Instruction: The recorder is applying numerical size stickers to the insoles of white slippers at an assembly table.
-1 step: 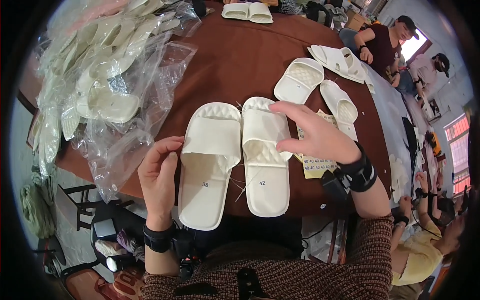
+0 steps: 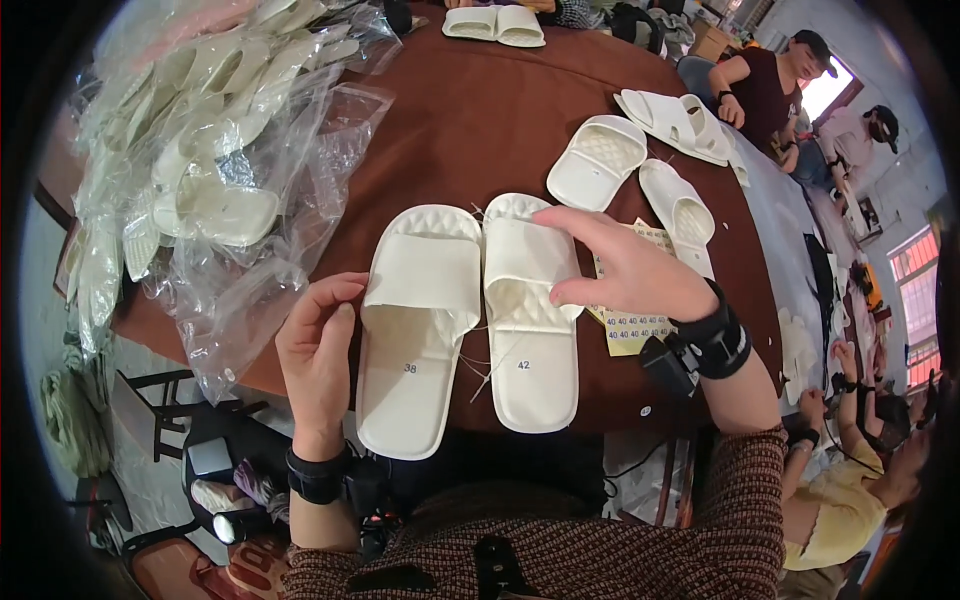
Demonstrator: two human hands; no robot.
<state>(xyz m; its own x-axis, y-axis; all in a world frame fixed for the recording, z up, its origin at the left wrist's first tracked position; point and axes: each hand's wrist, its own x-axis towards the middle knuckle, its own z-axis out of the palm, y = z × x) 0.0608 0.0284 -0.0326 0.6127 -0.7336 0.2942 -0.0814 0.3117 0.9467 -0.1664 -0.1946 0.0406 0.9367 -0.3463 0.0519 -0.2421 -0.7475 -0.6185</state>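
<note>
A pair of white slide slippers lies side by side in front of me, heels toward me and past the near table edge. The left slipper (image 2: 405, 400) looks wider than the right slipper (image 2: 535, 395); both have quilted toe areas and a small printed size mark on the heel. A thin clear cord (image 2: 487, 368) runs between them. Curled against the outer side of the left slipper are the fingers of my left hand (image 2: 320, 350). My right hand (image 2: 630, 265) grips the right slipper's strap at its outer side, thumb and forefinger apart; its other fingers are hidden.
Sheets of yellow stickers (image 2: 637, 335) lie under my right hand on the brown-covered table (image 2: 450, 120). More white slippers (image 2: 600, 160) sit beyond it, and another pair (image 2: 495, 25) is at the far edge. Bagged slippers (image 2: 215, 190) pile up at left. Other people work at right.
</note>
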